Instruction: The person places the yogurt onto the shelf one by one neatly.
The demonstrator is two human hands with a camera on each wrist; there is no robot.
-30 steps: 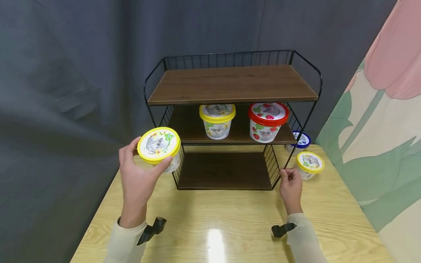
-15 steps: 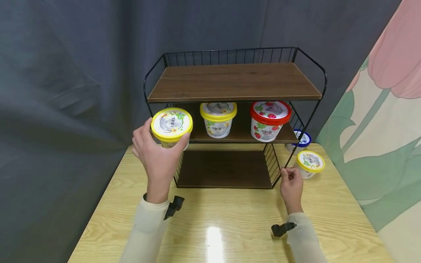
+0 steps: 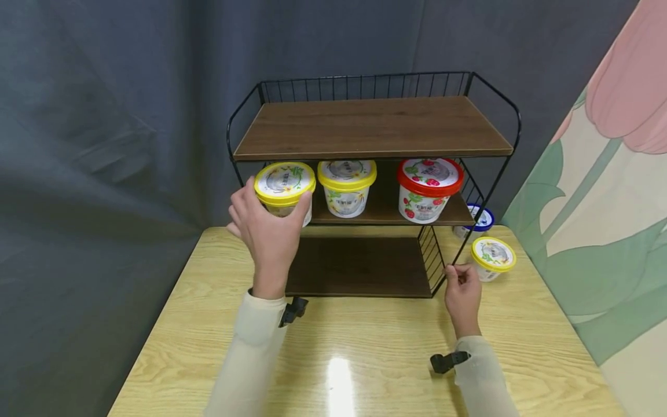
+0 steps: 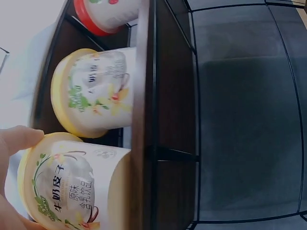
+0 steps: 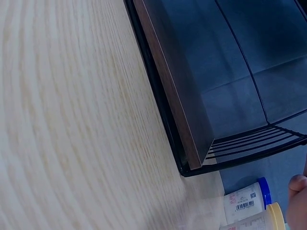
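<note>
My left hand [image 3: 271,234] grips a white tub with a yellow lid [image 3: 285,180] by its rim, at the left end of the rack's middle shelf. In the left wrist view this held tub [image 4: 67,184] stands close to the shelf's front edge; whether it bears on the board I cannot tell. Beside it on that shelf is a second yellow-lidded tub [image 3: 346,188], and farther right a red-lidded tub [image 3: 429,191]. My right hand [image 3: 462,298] pinches the right front post of the black wire rack [image 3: 477,217], low down.
Right of the rack, a yellow-lidded tub [image 3: 493,258] and a blue-lidded tub [image 3: 476,220] stand on the wooden table [image 3: 385,353]. The rack's top board [image 3: 375,127] overhangs the middle shelf. A grey curtain [image 3: 104,145] hangs behind.
My left hand has carried its yellow-lidded tub up and to the right, from left of the rack to the middle shelf. The right hand has stayed at the post.
</note>
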